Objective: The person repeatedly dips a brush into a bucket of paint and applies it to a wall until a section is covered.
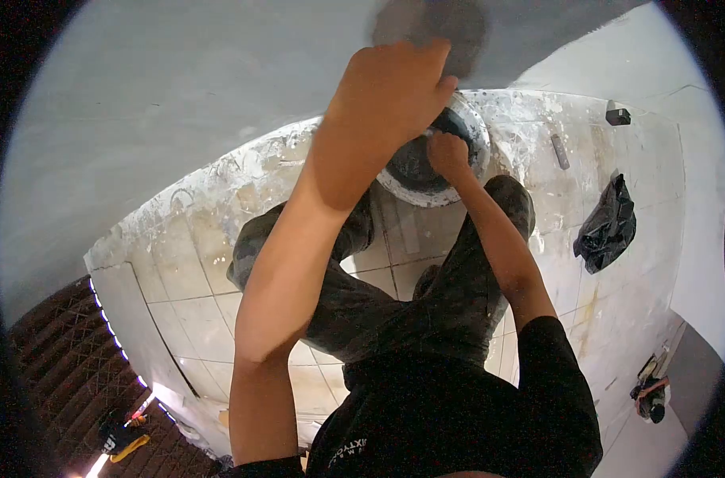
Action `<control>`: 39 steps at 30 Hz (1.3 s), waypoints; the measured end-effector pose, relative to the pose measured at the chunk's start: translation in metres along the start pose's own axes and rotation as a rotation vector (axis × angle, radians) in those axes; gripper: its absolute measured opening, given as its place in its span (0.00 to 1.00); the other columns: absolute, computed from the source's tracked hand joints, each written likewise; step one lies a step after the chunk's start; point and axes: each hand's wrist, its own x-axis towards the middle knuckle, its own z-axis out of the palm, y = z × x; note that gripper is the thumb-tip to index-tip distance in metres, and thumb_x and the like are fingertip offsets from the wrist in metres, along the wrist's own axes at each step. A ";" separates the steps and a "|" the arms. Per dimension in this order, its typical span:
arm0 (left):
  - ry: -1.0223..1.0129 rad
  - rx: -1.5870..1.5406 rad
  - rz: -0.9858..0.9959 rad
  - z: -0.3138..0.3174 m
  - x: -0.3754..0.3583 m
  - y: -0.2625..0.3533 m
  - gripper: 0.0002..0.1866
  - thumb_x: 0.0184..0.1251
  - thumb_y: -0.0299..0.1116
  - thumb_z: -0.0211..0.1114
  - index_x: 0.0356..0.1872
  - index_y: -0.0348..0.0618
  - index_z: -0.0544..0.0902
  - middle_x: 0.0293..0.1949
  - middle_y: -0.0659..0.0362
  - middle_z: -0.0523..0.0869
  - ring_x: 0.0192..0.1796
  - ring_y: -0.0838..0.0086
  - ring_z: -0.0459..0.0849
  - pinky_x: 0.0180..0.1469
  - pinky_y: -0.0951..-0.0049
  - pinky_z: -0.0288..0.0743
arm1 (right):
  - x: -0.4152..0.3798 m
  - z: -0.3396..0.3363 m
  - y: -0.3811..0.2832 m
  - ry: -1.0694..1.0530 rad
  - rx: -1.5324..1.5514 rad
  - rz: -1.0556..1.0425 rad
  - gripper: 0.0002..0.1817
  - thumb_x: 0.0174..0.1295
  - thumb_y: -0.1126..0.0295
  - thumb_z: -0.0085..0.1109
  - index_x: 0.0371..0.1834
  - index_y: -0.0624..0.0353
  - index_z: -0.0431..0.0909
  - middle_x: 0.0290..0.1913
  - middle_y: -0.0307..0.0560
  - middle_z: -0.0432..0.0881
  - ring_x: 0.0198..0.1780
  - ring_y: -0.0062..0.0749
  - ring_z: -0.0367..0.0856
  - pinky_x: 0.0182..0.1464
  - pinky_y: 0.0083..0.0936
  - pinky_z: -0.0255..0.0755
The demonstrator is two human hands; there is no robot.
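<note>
My left hand (390, 95) is raised close to the grey wall (195, 72), its back toward me. Its fingers are curled, and whatever they hold is hidden behind the hand. Lower and to the right, my right hand (448, 156) is closed over a round bucket (426, 195) with a white-smeared rim. Dark grey material (412, 163) shows inside the bucket. I cannot make out what the right fingers hold. The bucket stands on the floor at the wall's foot, just beyond my knees. A dark rounded shadow falls on the wall beyond my left hand.
White splatter covers the tiled floor (191, 267) along the wall. To the right lie a black plastic bag (607, 225), a grey bar-like piece (560, 152) and a small black box (618, 117). Another person (653, 397) is far off at lower right. Brown shutter-like slats (60, 342) show at lower left.
</note>
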 end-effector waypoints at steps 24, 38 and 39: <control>0.043 0.111 -0.322 -0.022 0.020 -0.024 0.21 0.78 0.52 0.65 0.49 0.42 0.86 0.38 0.39 0.93 0.43 0.40 0.92 0.48 0.44 0.86 | -0.099 -0.075 0.055 -0.401 1.414 0.522 0.26 0.82 0.44 0.54 0.41 0.55 0.91 0.28 0.31 0.75 0.27 0.23 0.68 0.33 0.26 0.62; 0.258 0.010 -0.450 -0.046 0.046 -0.020 0.12 0.79 0.43 0.64 0.47 0.44 0.84 0.36 0.50 0.92 0.42 0.47 0.90 0.50 0.45 0.76 | -0.167 -0.109 0.010 -0.250 2.597 0.439 0.18 0.85 0.52 0.53 0.48 0.55 0.82 0.20 0.28 0.65 0.20 0.21 0.58 0.30 0.25 0.56; 0.300 -0.012 -0.432 -0.047 0.048 -0.019 0.11 0.78 0.41 0.65 0.46 0.44 0.84 0.36 0.50 0.92 0.41 0.47 0.89 0.49 0.45 0.75 | -0.168 -0.115 0.010 -0.292 2.689 0.292 0.19 0.86 0.51 0.51 0.50 0.54 0.81 0.20 0.29 0.62 0.21 0.22 0.56 0.31 0.25 0.55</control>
